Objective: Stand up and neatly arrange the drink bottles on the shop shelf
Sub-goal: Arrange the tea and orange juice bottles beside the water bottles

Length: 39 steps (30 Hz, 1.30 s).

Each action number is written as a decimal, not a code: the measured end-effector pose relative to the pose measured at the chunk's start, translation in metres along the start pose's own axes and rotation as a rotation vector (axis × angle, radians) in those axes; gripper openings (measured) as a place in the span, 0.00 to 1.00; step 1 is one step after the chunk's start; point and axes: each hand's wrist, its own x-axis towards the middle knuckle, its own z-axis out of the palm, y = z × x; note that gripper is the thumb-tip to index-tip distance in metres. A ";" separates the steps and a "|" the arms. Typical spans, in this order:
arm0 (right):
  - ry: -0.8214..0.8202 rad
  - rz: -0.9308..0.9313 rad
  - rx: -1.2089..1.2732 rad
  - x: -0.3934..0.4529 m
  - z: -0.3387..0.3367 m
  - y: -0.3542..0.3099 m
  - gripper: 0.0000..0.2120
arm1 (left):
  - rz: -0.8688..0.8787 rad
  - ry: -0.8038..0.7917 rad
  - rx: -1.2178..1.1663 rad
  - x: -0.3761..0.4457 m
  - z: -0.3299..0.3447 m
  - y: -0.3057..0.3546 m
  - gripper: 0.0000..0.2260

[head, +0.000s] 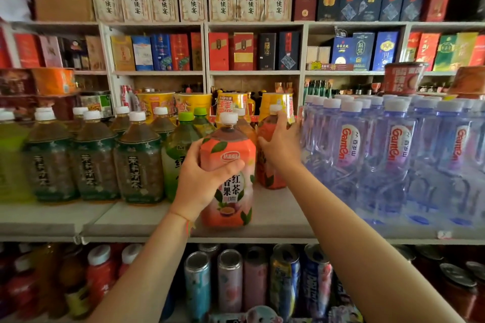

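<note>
An orange fruit-tea bottle with a white cap stands upright near the front of the grey shelf. My left hand grips it around the upper label from the left. Behind it to the right stands a second orange tea bottle, and my right hand holds its shoulder just below the white cap. A third orange bottle is partly hidden behind the front one.
Dark green tea bottles and a light green bottle fill the shelf's left. Clear water bottles crowd the right. Yellow noodle cups stand behind. Cans and bottles sit on the lower shelf.
</note>
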 end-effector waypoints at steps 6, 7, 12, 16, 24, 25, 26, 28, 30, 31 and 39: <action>-0.009 0.042 -0.081 0.010 -0.003 0.000 0.34 | 0.019 -0.029 0.056 -0.001 -0.002 0.001 0.29; -0.015 0.042 -0.107 0.010 -0.005 -0.001 0.33 | 0.039 -0.014 0.107 -0.002 -0.003 0.001 0.30; -0.071 0.051 -0.177 0.007 -0.016 -0.008 0.31 | 0.316 0.124 0.561 -0.001 -0.006 0.009 0.41; -0.154 0.064 -0.191 0.004 -0.030 -0.011 0.31 | 0.510 0.201 0.720 0.005 0.014 0.024 0.39; -0.199 -0.216 -0.426 -0.001 -0.050 -0.008 0.49 | 0.654 0.268 0.876 0.013 0.024 0.021 0.32; -0.209 -0.275 -0.536 -0.002 -0.052 -0.010 0.48 | 0.658 0.264 0.889 0.013 0.023 0.020 0.30; -0.226 -0.315 -0.647 -0.003 -0.053 -0.013 0.46 | 0.657 0.260 0.900 0.014 0.023 0.019 0.28; -0.254 -0.331 -0.850 -0.005 -0.051 -0.018 0.43 | 0.654 0.256 0.911 0.014 0.023 0.019 0.26; -0.261 -0.312 -0.972 -0.002 -0.046 -0.019 0.41 | 0.655 0.260 0.914 0.014 0.023 0.017 0.24; -0.255 -0.307 -1.001 0.001 -0.043 -0.018 0.40 | 0.657 0.260 0.919 0.014 0.024 0.017 0.23; -0.183 -0.383 -1.085 0.013 -0.032 -0.008 0.42 | 0.648 0.265 0.849 0.014 0.023 0.014 0.22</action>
